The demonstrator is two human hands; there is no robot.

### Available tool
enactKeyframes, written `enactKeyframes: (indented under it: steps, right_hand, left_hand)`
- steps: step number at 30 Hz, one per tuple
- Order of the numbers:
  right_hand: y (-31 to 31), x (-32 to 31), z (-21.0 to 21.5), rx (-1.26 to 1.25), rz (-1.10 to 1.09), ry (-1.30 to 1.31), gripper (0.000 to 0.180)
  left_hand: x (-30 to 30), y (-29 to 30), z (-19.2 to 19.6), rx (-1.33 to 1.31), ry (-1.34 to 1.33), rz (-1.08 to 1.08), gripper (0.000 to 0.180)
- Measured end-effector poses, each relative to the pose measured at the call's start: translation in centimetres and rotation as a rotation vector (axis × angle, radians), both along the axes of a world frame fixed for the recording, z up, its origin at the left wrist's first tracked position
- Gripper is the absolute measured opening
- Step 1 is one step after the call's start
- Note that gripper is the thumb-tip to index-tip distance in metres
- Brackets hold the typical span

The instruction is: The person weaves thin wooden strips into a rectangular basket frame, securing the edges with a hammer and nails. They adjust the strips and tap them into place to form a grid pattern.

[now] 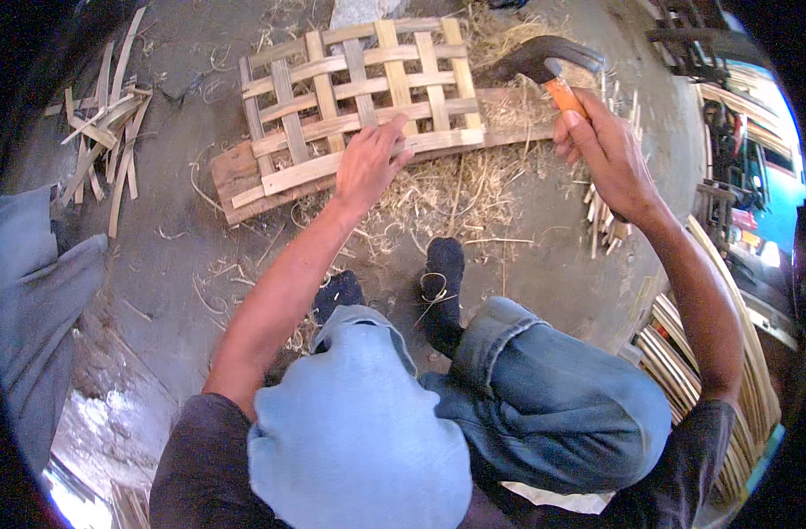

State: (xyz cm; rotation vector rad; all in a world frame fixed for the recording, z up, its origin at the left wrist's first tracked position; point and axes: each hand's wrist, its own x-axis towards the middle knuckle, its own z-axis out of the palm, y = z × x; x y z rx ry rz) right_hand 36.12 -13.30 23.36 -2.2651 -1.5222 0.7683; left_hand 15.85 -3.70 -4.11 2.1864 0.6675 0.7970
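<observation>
A woven lattice panel (321,83) of flat, pale wooden strips lies in front of me, over a long wooden board (236,173). My left hand (370,167) is on the panel's near edge, its fingers bent over the strips there. Whether a small thing such as a nail is between those fingers is not visible. To the right of the panel, my right hand (601,145) is wrapped around the orange handle of a claw hammer (542,63). The dark hammer head is raised beyond the hand, apart from the panel.
Loose wooden strips (112,123) lie in a heap at the left. Shavings (403,204) litter the floor around the board. More short strips (608,222) are below my right hand, and long bundled strips (742,388) stand at the right. Grey cloth (37,300) is at the left edge.
</observation>
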Motion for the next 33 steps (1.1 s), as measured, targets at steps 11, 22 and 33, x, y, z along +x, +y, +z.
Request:
enactKeyframes:
  steps: [11,22,33]
  right_hand:
    - [9.1,-4.0,-3.6,0.271,-0.024,-0.013,0.036]
    - [15.7,-11.0,-2.2,0.557,-0.388,0.25,0.026]
    - [-4.9,-15.4,-21.3,0.327,-0.629,-0.204,0.023]
  left_hand:
    - [0.0,0.0,-0.2,0.033,0.049,-0.007,0.055]
    - [-0.3,0.5,-0.7,-0.048,0.038,-0.01,0.062]
    - [-2.2,2.9,0.6,0.03,0.167,-0.181,0.066]
